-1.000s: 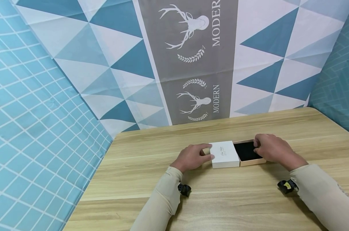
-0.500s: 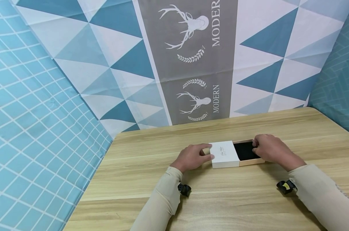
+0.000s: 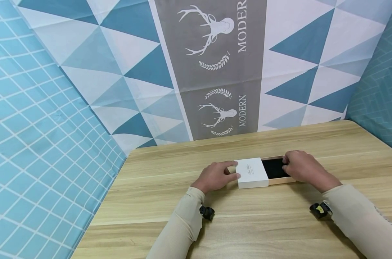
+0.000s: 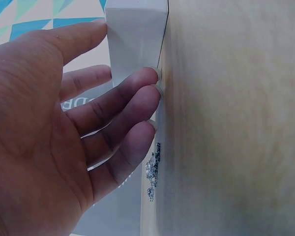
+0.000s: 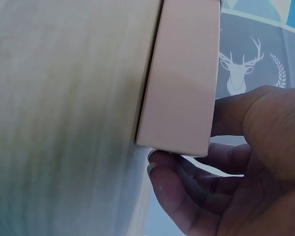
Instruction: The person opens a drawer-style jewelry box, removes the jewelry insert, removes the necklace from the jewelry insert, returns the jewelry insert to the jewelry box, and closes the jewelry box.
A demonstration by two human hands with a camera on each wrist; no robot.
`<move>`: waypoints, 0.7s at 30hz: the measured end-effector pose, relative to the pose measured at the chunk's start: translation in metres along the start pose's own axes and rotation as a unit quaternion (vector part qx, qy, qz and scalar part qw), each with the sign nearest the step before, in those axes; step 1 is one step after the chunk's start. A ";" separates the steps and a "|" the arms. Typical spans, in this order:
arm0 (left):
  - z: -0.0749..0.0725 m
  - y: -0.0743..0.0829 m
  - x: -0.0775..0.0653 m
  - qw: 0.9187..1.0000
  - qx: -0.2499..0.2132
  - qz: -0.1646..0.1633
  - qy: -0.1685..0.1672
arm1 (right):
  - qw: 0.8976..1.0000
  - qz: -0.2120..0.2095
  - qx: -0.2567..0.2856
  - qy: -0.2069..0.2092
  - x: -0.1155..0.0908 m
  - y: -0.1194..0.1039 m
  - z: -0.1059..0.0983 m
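A small white gift box sleeve (image 3: 251,172) with faint printed lettering lies on the wooden table. From its right side sticks a peach-coloured drawer (image 3: 281,181) with a black lining (image 3: 274,168). My left hand (image 3: 214,176) touches the sleeve's left edge with thumb and index finger spread apart; its other fingers hang loosely bent beneath, as the left wrist view shows. At the drawer's right end, my right hand (image 3: 307,168) grips the wall, thumb over the rim and fingers bent against the outside. The right wrist view shows the drawer's side wall (image 5: 179,83) close up.
The wooden table (image 3: 247,223) reaches back to a patterned cloth backdrop (image 3: 221,75). Blue tiled-print cloth (image 3: 46,126) hangs along the left, and teal cloth (image 3: 380,93) along the right. Each wrist wears a black strap-on device, such as the left one (image 3: 207,213).
My right hand has moved slightly left, and the drawer has slid a little further into the sleeve. The left hand and the sleeve have stayed in place.
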State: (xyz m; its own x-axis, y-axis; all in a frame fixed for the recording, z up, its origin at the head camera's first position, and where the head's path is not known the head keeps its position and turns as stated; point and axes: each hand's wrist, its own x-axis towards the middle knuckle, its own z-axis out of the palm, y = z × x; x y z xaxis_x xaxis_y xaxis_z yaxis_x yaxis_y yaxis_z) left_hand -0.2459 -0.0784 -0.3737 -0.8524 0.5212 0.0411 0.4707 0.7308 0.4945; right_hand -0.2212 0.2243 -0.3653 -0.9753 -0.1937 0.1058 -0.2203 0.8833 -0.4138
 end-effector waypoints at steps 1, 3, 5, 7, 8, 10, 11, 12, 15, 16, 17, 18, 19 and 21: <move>0.000 0.000 0.000 1.000 0.000 0.000 0.000 | 1.000 -0.001 0.000 0.001 0.000 0.000 0.000; 0.000 0.000 0.000 1.000 -0.002 0.000 0.000 | 1.000 -0.004 -0.001 0.004 0.001 -0.001 0.001; 0.000 0.000 0.000 1.000 -0.002 -0.001 -0.001 | 1.000 -0.006 -0.003 0.006 0.001 -0.001 0.001; 0.000 0.000 0.000 1.000 -0.002 0.001 0.000 | 1.000 -0.005 -0.004 0.006 0.002 -0.001 0.002; 0.000 0.000 0.000 1.000 -0.001 0.004 0.001 | 1.000 -0.005 -0.004 0.006 0.002 -0.001 0.002; 0.000 0.000 0.000 1.000 0.004 0.010 0.004 | 1.000 -0.002 -0.006 0.005 0.002 -0.002 0.002; 0.000 0.000 0.000 1.000 0.008 0.013 0.007 | 1.000 -0.001 -0.007 0.004 0.002 -0.002 0.003; 0.000 0.000 0.000 1.000 0.013 0.016 0.009 | 1.000 0.000 -0.008 0.003 0.003 -0.002 0.003; 0.000 0.000 0.000 0.999 0.024 0.021 0.015 | 1.000 0.000 -0.013 0.003 0.003 -0.002 0.003; 0.000 0.000 0.000 0.999 0.025 0.021 0.016 | 1.000 -0.002 -0.014 0.004 0.003 -0.002 0.004; 0.000 0.000 0.000 0.999 0.026 0.020 0.016 | 1.000 -0.003 -0.017 0.005 0.003 -0.002 0.004; 0.000 0.000 0.000 0.999 0.026 0.020 0.016 | 1.000 -0.005 -0.019 0.006 0.003 -0.002 0.004; 0.000 -0.001 0.001 0.999 0.025 0.019 0.016 | 1.000 -0.006 -0.021 0.007 0.003 -0.002 0.004; 0.001 -0.001 0.001 0.999 0.024 0.019 0.017 | 1.000 -0.010 -0.024 0.010 0.003 -0.001 0.005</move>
State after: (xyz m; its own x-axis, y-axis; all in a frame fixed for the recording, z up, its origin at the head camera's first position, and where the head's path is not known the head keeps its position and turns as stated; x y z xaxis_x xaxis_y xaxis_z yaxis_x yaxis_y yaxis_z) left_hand -0.2469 -0.0785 -0.3748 -0.8404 0.5345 0.0894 0.5128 0.7311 0.4501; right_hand -0.2241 0.2208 -0.3686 -0.9703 -0.2027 0.1318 -0.2377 0.8993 -0.3671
